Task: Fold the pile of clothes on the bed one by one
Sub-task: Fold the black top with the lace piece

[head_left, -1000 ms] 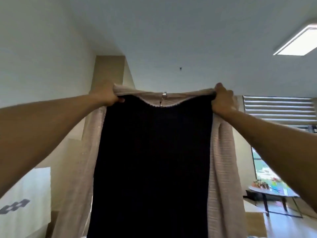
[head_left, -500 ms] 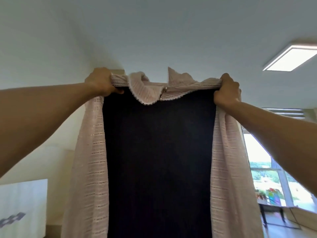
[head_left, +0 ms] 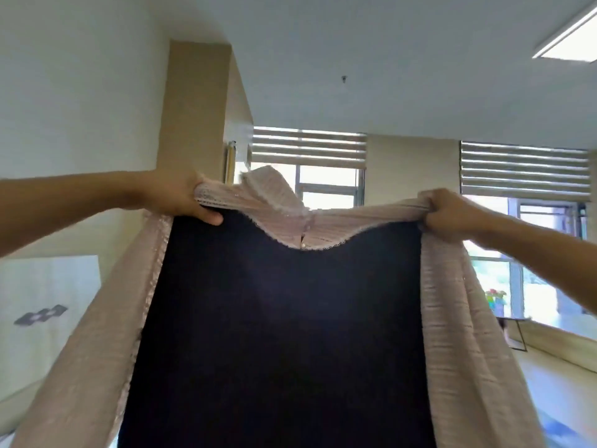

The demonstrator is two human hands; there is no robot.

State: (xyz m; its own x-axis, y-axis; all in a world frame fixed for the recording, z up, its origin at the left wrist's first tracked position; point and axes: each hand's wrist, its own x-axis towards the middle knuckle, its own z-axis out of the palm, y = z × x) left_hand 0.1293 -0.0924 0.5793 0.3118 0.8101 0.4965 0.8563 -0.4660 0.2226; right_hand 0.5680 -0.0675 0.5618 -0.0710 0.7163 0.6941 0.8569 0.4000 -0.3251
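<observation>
Progress: garment (head_left: 290, 334) held up spread, no fold in it yet; I judge this the shake-out step; bed and pile out of view, so what is left cannot be told
Garment: pale pink ribbed knit, dark navy middle; collar (head_left: 303, 236) sags at centre
Place: in the air, hanging from its top corners
Left hand (head_left: 181, 197): fingers curled, thumb beneath, pinching one top corner
Right hand (head_left: 449, 218): fingers curled round the other, bunched

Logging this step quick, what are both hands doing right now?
Left hand: closed, gripping the top left corner of the garment.
Right hand: closed, gripping its top right corner.
</observation>
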